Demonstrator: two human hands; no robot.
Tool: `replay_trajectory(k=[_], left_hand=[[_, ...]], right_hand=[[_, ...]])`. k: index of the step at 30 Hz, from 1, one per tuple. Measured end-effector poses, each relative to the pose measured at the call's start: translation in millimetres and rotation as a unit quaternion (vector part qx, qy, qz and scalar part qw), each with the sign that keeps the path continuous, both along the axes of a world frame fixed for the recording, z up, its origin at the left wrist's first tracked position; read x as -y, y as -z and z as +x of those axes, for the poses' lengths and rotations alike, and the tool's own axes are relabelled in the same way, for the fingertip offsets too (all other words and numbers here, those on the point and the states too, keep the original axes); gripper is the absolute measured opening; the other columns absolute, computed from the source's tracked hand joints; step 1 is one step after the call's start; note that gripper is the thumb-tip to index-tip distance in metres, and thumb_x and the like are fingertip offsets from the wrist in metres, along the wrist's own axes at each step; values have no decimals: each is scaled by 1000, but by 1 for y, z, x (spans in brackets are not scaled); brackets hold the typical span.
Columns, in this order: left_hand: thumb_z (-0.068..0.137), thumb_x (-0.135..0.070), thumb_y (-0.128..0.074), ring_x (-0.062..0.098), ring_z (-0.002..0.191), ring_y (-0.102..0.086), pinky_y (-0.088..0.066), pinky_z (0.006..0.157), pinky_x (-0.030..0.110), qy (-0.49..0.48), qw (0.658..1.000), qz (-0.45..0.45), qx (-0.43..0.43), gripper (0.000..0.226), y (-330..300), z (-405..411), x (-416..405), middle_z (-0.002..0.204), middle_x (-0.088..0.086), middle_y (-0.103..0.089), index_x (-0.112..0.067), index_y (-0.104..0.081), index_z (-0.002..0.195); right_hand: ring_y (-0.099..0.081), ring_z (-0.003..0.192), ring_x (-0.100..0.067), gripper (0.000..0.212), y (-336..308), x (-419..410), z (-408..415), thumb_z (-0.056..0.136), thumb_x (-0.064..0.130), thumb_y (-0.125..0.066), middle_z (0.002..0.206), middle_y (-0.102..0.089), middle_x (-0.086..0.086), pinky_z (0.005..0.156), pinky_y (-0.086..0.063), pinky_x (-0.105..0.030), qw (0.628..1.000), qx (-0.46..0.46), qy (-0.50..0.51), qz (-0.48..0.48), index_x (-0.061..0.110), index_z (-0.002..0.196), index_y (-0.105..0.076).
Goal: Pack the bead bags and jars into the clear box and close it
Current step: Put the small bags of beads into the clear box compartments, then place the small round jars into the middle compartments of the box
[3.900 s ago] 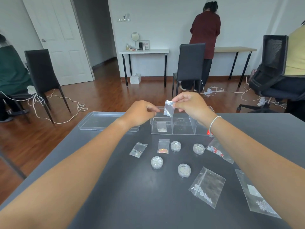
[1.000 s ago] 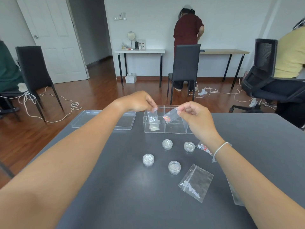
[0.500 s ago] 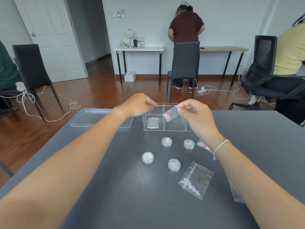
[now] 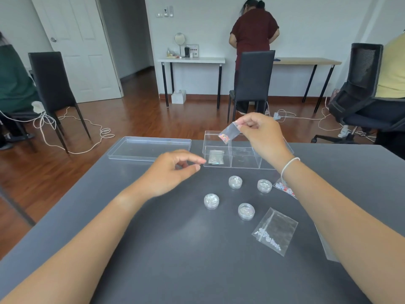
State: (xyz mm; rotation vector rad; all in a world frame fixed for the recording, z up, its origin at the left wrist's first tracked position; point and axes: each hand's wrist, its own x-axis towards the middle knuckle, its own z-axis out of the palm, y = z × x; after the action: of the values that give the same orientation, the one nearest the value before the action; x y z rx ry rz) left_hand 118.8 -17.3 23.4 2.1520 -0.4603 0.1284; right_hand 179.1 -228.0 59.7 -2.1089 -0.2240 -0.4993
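Observation:
The clear box [image 4: 245, 163] stands open at the far side of the grey table, split into compartments. Small bead bags [image 4: 215, 157] lie in its left compartment. My right hand [image 4: 260, 134] pinches a small bag of orange beads [image 4: 228, 132] above the box. My left hand [image 4: 173, 170] hovers empty just left of the box, fingers loosely curled and apart. Several round bead jars [image 4: 235, 182] sit on the table in front of the box. A larger bag of white beads [image 4: 275, 231] lies at the right, and another bag of red and white beads [image 4: 285, 189] shows beside my right forearm.
The clear lid [image 4: 149, 145] lies flat to the left of the box. Another bag [image 4: 326, 249] is partly hidden under my right forearm. Black chairs [image 4: 252, 80], side tables and floor cables stand beyond the table; a person [image 4: 254, 31] stands at the far wall.
My left hand has let go of its bag into the box's left compartment and drawn back toward me. My right hand has lifted the orange bead bag slightly above the box.

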Motion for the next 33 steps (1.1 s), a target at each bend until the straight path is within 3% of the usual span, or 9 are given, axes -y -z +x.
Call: replay_trajectory(k=[3,8,12,20,25,30,33], left_hand=[[84,-19,-62,8,76,-53,-38,69,4,43,999,10,-17,17,6,-9,3,94,-15,-64,-32,-68,91],[78,-26,-69,-1,75,-53,-38,64,9,89,994,35,-43,19,12,-12,9,93,-17,-62,-36,-68,94],[71,-36,-74,-3,82,-51,-38,67,8,115,990,51,-69,26,15,-15,12,97,-18,-59,-44,-65,94],[69,-30,-76,-3,82,-50,-35,67,4,115,987,98,-63,28,17,-15,13,93,-17,-58,-43,-66,92],[71,-29,-75,-2,80,-50,-35,65,4,113,987,96,-58,25,18,-13,12,91,-15,-60,-44,-66,88],[70,-30,-75,-2,78,-49,-35,65,5,115,988,94,-51,24,21,-11,12,87,-18,-59,-43,-66,89],[70,-31,-74,-2,78,-50,-35,65,5,112,988,96,-46,24,22,-9,12,86,-21,-59,-43,-66,89]], right_hand=[[-59,90,-17,18,-4,-7,12,83,13,-55,81,-63,6,97,-39,-49,998,-12,2,-66,25,79,-67],[-55,102,-19,24,-3,-17,23,87,14,-49,92,-68,6,92,-25,-39,981,-47,-6,-187,26,80,-69],[-55,105,-24,25,-1,-24,26,87,13,-49,103,-70,2,92,-24,-40,960,-68,-30,-268,25,83,-71],[-51,108,-24,30,10,-32,33,89,10,-45,105,-71,2,94,-23,-40,933,-72,-49,-349,25,90,-72],[-41,114,-24,28,12,-25,23,93,14,-44,115,-66,2,92,-21,-39,943,-9,-48,-329,24,99,-69],[-48,100,-24,23,20,-6,-12,91,19,-46,102,-68,1,88,-24,-37,948,73,-77,-299,24,98,-67],[-48,98,-20,16,31,6,-32,88,24,-53,94,-68,7,86,-24,-33,952,76,-105,-279,24,97,-66]])
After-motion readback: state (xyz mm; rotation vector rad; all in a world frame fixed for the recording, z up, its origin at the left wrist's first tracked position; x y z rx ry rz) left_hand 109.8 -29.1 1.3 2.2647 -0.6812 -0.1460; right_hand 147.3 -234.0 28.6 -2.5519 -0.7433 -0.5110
